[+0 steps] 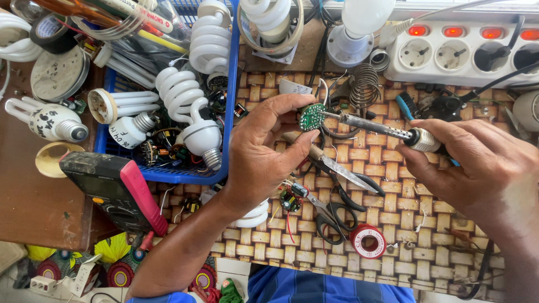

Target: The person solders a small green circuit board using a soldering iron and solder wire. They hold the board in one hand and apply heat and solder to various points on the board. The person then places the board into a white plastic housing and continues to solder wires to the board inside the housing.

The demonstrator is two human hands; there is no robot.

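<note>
My left hand [264,148] pinches a small round green circuit board [312,116] between thumb and fingers, above a woven mat [393,219]. My right hand [477,168] grips a soldering iron [387,131] by its handle, with the metal tip touching the edge of the board. Under my hands lie a knife [337,167] and black-handled scissors [331,213].
A blue basket [168,174] of spiral lamps sits at left, with a red-edged multimeter [115,191] below it. A white power strip [460,53] with lit red switches is at top right. A red solder spool [368,241], a metal spring [365,84] and another small board [290,200] lie on the mat.
</note>
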